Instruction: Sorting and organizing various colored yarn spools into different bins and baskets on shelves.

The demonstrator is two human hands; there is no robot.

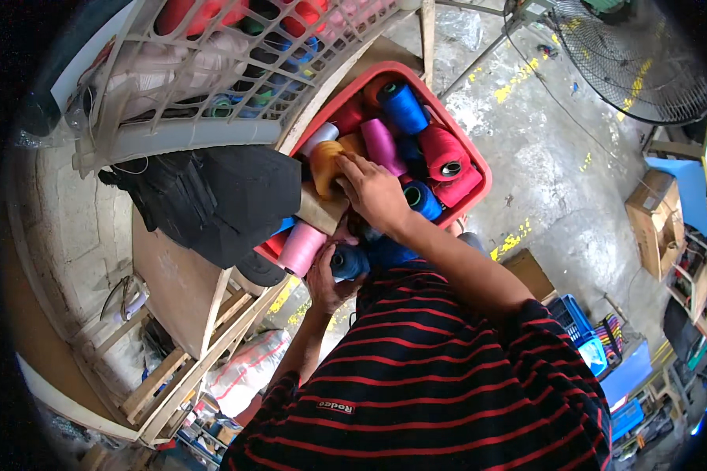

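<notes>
Orange thread cone (324, 163), centre of frame, lying in the red crate (479, 179) among blue, pink and red spools. Just left of the right hand (373, 191), long axis running up-down in the picture. Right hand nearer, arm stretched forward, fingers curled against the cone's side. Left hand (327, 281) lower down, cupped around a dark blue spool (347, 262) at the crate's near edge.

Brown cardboard box (656, 222) far right of the fingers, on the floor; small white label patch (335, 407) on the striped shirt below them.
</notes>
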